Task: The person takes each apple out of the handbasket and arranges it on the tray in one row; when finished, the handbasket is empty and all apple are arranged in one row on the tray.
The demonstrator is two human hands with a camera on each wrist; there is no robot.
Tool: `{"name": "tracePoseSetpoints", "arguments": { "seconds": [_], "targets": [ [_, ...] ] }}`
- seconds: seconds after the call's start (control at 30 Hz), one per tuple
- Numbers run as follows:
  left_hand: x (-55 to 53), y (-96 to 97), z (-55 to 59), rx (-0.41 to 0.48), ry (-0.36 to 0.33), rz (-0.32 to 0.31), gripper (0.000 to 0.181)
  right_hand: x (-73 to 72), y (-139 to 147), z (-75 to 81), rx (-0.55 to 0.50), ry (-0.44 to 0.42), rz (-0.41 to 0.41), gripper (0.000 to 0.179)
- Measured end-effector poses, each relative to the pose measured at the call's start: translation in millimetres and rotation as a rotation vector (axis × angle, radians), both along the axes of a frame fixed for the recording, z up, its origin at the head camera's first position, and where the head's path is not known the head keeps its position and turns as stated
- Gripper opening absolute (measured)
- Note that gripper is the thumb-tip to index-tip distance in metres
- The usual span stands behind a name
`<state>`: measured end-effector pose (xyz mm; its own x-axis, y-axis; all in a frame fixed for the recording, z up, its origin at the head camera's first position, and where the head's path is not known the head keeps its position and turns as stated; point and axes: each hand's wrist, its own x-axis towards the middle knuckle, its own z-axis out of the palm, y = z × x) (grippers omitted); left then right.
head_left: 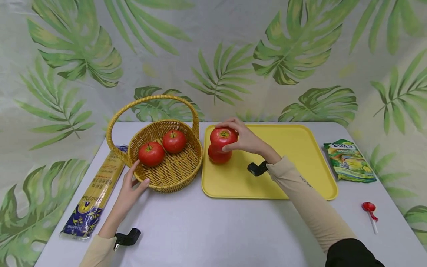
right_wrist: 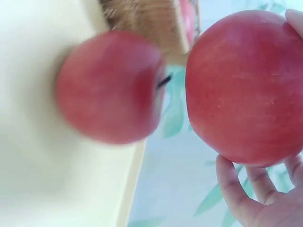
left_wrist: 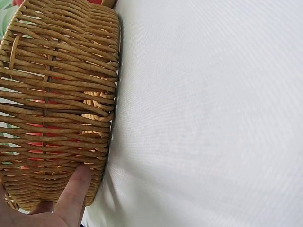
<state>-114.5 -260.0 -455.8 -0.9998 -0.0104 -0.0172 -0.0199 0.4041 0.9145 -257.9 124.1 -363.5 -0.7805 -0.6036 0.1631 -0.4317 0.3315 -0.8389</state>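
Note:
In the head view my right hand (head_left: 245,139) holds a red apple (head_left: 224,137) between thumb and fingers, above the left part of the yellow tray (head_left: 267,185). Below it, a second apple (head_left: 219,156) rests on the tray, partly covered in this view; its dark stem shows in the right wrist view. My left hand (head_left: 131,191) touches the near left side of a wicker basket (head_left: 173,185), fingers spread. One extended digit lies against the woven wall (left_wrist: 52,113) in the left wrist view. Two more apples, a left one (head_left: 151,154) and a right one (head_left: 174,141), sit inside the basket.
A tall handle (head_left: 153,97) arches over the basket. Left of it lies a long spaghetti pack (head_left: 96,193). Right of the tray are a green FOX'S bag (head_left: 348,161) and a red lollipop (head_left: 369,209). A leaf-patterned cloth (head_left: 220,74) hangs behind the white table (head_left: 200,230).

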Motion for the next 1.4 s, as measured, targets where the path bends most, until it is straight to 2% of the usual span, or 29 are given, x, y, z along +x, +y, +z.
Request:
{"name": "tracePoseSetpoints", "arguments": {
  "seconds": [0.27,0.57,0.73,0.93,1.17,1.4],
  "targets": [
    [-1.3,1.2,0.4,0.001,0.023,-0.011,0.075,-3.8,36.0,-17.6,0.006,-0.036,-0.128,0.063],
    [-0.3,0.3,2.3,-0.011,0.003,-0.004,0.077,-4.7,58.0,-44.5,0.052,-0.066,-0.201,0.062],
    [-0.7,1.2,5.6,-0.008,-0.006,-0.007,0.076,-1.9,62.8,-55.1,0.101,-0.094,-0.218,0.063],
    [-1.6,1.7,6.0,-0.001,-0.016,-0.005,0.076,1.4,63.6,-60.4,0.151,-0.075,-0.226,0.061],
    [-1.0,1.0,1.3,-0.002,0.026,-0.004,0.076,3.0,62.9,-67.5,0.179,-0.036,-0.214,0.061],
    [-0.7,0.3,-2.2,0.002,0.024,0.0,0.075,2.4,66.1,-71.5,0.239,-0.062,-0.225,0.066]
  ]
}}
